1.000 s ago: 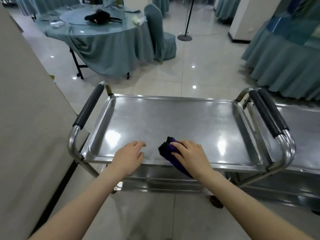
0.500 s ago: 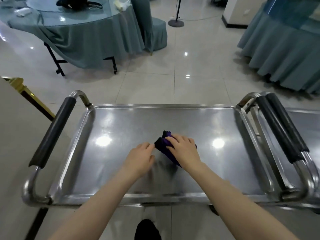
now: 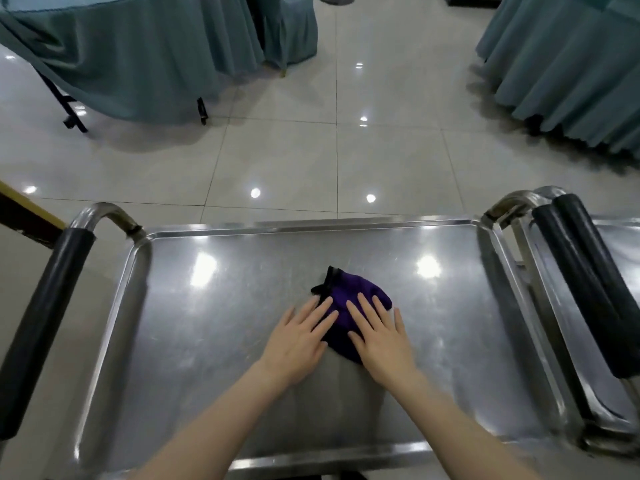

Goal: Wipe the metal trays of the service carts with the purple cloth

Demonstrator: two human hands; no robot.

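The purple cloth [image 3: 356,296] lies bunched near the middle of the cart's metal tray [image 3: 214,341]. Both of my hands rest flat on it with fingers spread. My left hand [image 3: 298,341] presses the cloth's left edge and partly the bare tray. My right hand [image 3: 381,337] covers the cloth's right and near side. Part of the cloth is hidden under my palms. A second cart's tray [image 3: 620,258] shows at the far right edge.
Black-sleeved handles stand at the tray's left [image 3: 45,327] and right [image 3: 568,271], with the second cart's handle [image 3: 602,268] pressed alongside. Teal-draped tables stand beyond on the tiled floor, at back left [image 3: 138,53] and back right [image 3: 571,64].
The cloth and both hands moved from the tray's near edge toward its middle. My hands went from curled to flat on the cloth. The camera tilted further down.
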